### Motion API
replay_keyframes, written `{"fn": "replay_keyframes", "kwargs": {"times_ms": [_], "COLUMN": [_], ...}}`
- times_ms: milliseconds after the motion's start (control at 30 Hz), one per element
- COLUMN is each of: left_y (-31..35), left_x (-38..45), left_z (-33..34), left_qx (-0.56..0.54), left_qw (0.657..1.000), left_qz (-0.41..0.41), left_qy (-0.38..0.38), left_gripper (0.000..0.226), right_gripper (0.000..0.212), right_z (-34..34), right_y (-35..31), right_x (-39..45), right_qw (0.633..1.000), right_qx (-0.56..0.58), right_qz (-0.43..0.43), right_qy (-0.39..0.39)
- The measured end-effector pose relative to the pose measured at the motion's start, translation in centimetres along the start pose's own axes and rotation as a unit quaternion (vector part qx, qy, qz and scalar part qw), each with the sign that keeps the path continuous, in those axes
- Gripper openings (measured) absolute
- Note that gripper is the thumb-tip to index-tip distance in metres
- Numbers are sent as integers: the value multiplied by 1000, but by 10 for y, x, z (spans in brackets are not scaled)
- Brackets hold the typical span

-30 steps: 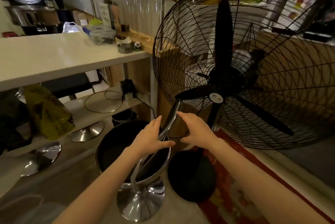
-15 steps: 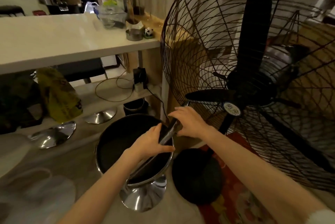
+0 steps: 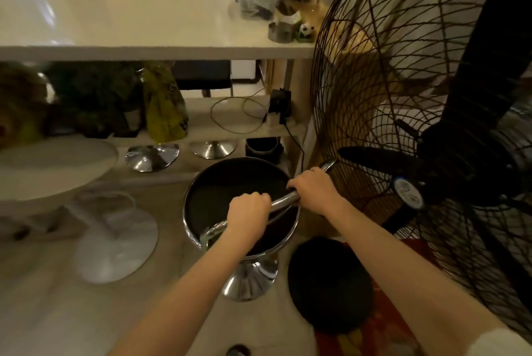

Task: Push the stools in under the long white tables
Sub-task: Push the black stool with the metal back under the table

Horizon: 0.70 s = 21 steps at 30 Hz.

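Observation:
A black round bar stool (image 3: 230, 191) with a chrome rim, chrome back bar and chrome base (image 3: 249, 280) stands on the floor just in front of the long white table (image 3: 138, 24). My left hand (image 3: 249, 217) grips the chrome back bar near its lower end. My right hand (image 3: 315, 190) grips the same bar higher up, close to the fan. The stool's seat lies mostly short of the table's front edge. Two more chrome stool bases (image 3: 152, 155) (image 3: 213, 148) stand under the table.
A large black floor fan (image 3: 431, 137) fills the right side, its round base (image 3: 331, 283) beside the stool on a red rug. A white stool (image 3: 49, 171) stands at the left. Bags, a cable and an adapter (image 3: 279, 102) lie on the lower shelf. Containers sit on the tabletop.
The stool has moved closer to the table and both hands now curl round the back bar. My view has swung left and nearer to the table.

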<state>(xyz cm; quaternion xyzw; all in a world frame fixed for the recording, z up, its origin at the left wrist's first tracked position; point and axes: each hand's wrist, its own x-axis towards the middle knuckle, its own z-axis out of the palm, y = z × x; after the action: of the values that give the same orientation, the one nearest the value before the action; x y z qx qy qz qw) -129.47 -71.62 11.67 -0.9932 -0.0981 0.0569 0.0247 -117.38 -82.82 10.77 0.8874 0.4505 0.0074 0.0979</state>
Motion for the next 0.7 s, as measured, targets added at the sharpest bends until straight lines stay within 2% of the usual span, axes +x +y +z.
{"fn": "replay_keyframes", "kwargs": {"times_ms": [167, 433, 600, 700], "left_y": [-2, -34, -67, -79], "left_x": [4, 17, 37, 51], "left_z": [-4, 10, 17, 20], "left_qx": [-20, -15, -6, -12], "left_qw": [998, 996, 996, 995], "left_qz": [-51, -80, -77, -70], "left_qy": [18, 38, 49, 64], "left_gripper": [12, 8, 11, 12], "right_gripper": [23, 22, 21, 21], "right_z": [2, 13, 14, 13], "right_y": [4, -8, -20, -20], "right_x": [6, 24, 53, 72], "right_qw": [999, 993, 989, 991], "right_qx": [-8, 54, 69, 66], "right_qz": [-10, -9, 5, 13], "right_qy": [39, 108, 133, 116]}}
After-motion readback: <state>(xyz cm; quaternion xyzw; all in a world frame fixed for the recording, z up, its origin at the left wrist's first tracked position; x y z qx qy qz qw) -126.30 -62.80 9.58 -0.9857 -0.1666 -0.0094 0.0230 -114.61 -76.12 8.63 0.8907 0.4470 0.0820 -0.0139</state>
